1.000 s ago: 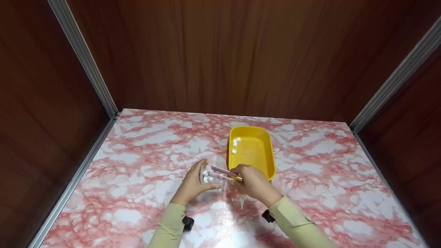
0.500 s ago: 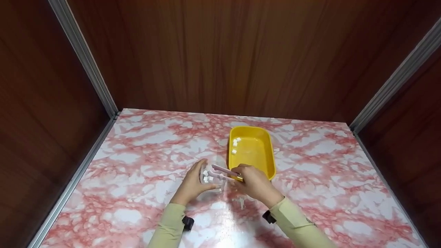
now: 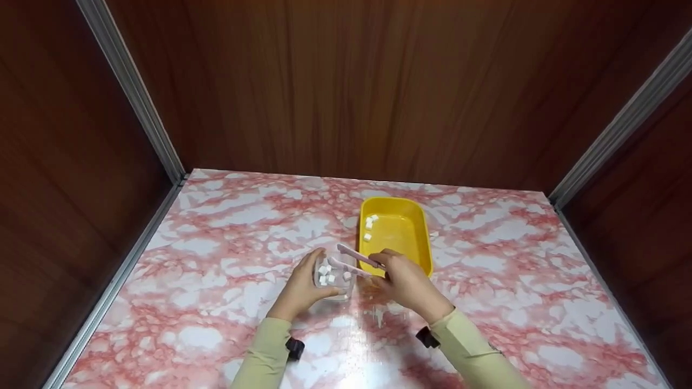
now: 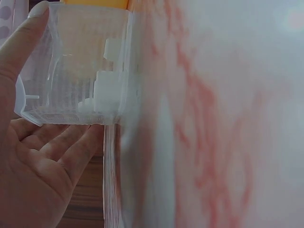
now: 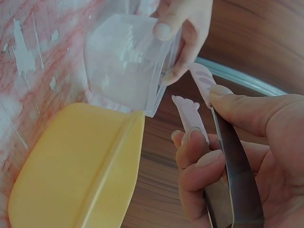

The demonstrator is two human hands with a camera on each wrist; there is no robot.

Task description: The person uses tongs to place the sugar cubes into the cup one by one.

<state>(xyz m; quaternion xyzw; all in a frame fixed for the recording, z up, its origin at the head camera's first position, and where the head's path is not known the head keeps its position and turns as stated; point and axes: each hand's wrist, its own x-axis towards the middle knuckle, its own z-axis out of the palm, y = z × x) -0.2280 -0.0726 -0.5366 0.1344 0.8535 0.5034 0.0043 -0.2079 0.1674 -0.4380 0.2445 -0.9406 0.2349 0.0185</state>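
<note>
My left hand (image 3: 300, 290) holds a clear plastic container (image 4: 80, 52) at its rim, thumb on the near side and fingers around the far side. Several white cubes (image 3: 326, 279) lie in the container, which stands on the table. Pink-tipped metal tongs (image 5: 232, 161) are in my right hand (image 3: 408, 283), pinched between thumb and fingers. Their two tips are spread apart above the container's right side, with nothing between them. In the right wrist view the tips stand just beyond the container's open rim.
Close to the right of the container sits a yellow tray (image 3: 400, 235) with several white cubes (image 3: 368, 224) along its left side. Both stand on a red-and-white marbled tabletop (image 3: 227, 254). Dark wood panels (image 3: 346, 92) enclose the back and sides.
My right hand has shifted slightly up and to the right, and the tongs' tips have spread wider. A white cube now shows at the container's right side. The left hand stays put.
</note>
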